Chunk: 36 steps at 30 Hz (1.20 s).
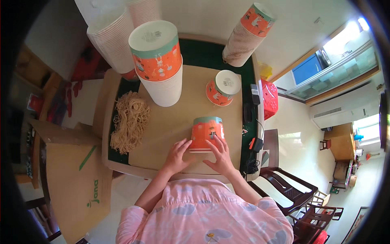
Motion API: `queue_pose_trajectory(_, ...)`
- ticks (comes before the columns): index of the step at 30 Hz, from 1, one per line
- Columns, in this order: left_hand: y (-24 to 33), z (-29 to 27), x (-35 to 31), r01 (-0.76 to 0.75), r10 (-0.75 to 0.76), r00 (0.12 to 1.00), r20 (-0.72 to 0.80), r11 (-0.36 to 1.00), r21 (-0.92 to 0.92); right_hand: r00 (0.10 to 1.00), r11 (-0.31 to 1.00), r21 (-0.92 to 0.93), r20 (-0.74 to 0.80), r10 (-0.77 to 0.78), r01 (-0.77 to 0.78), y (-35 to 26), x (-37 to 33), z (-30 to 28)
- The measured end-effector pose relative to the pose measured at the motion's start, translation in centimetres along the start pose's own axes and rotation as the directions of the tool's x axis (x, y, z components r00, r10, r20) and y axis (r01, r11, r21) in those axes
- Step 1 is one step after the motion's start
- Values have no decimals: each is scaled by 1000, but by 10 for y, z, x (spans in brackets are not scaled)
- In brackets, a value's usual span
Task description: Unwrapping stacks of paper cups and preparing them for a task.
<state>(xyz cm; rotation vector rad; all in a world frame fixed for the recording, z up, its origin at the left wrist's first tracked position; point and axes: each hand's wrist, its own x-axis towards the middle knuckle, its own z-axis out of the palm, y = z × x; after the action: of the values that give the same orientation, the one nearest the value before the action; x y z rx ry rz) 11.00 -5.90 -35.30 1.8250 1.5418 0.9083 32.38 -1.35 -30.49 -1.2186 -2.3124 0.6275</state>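
Note:
An orange paper tub (pixel 206 131) with a teal band and white rim is in front of me on the brown board. Its rim faces me and its base is out of sight. My left hand (pixel 177 157) is at the rim's left end, fingers stretched out. My right hand (pixel 221 153) has its spread fingers over the tub's right front, the thumb apart. Whether the fingertips press on it I cannot tell. Beyond it, a matching tub (pixel 227 83) stands base up on the board.
A tall stack of tubs (pixel 158 61) stands at the far left, another stack (pixel 245 38) at the far right. Tan string (pixel 129 122) lies in a bundle on the left. Black cables (pixel 252 164) and small devices line the right edge. A cardboard box (pixel 75 175) is left of the table.

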Motion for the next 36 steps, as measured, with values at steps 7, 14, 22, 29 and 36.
queue_pose_trajectory(7, -30, 52, 4, 150, -157, 981, -113, 986, -67, 987, 997, -36, -150, 57, -64, 41, 0, 9)
queue_pose_trajectory(14, 14, -12, 36, 184, -172, 880, -442, 983, -17, 949, 998, -53, -310, -61, 46, 30, 46, -6)
queue_pose_trajectory(22, -8, -25, 18, 243, -259, 888, -380, 966, -91, 979, 987, -45, -147, 144, -152, 21, 64, 40)
queue_pose_trajectory(29, -33, -22, -5, 412, -584, 810, -53, 632, -657, 984, 987, -17, -80, 160, -162, 12, 62, 37)
queue_pose_trajectory(36, -39, -32, -4, 521, -514, 830, 217, 575, -631, 967, 982, -50, 170, 190, -184, -8, 41, 37)
